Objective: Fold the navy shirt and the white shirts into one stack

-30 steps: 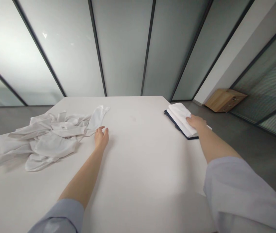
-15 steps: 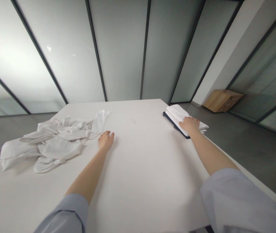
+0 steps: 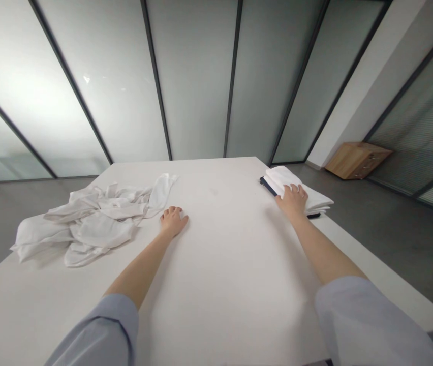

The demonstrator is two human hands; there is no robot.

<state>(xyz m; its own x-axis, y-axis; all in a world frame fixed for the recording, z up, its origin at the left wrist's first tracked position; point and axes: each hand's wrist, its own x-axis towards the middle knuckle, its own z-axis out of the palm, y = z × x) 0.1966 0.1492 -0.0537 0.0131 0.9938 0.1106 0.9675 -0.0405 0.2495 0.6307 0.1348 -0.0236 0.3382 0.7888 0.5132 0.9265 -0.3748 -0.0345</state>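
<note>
White table (image 3: pixel 220 274): spanned the lower middle of our frame.
Crumpled cloth (image 3: pixel 98 218): lay loose at middle left.
Folded stack (image 3: pixel 316 199): sat at middle right, white layers over dark.
Right hand (image 3: pixel 293 202): rested spread across the stack; we judged this a steadying step, the next move calling for aligned layers.
Left hand (image 3: pixel 173 222): hovered or rested, loosely spread, holding nothing, near the cloth.
</note>
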